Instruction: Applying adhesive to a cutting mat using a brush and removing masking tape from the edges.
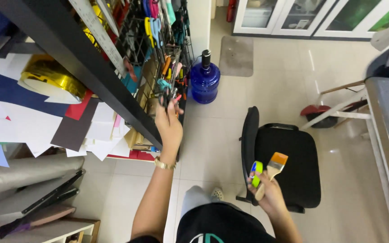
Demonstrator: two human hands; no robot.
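- Left hand reaches up to the wire rack, fingers seemingly closed on dark-handled scissors hanging there.
- Right hand fingers clamp a paintbrush and green tube above the black chair.

We see a craft or art supply room. On the left, a dark shelf holds sheets of coloured paper and a gold foil roll, and many scissors hang on a wire rack at its end. The tiled floor has a black chair.

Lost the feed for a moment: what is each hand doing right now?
Left hand: closed on black-handled scissors at the tool rack.
Right hand: holding a paintbrush and a green object.
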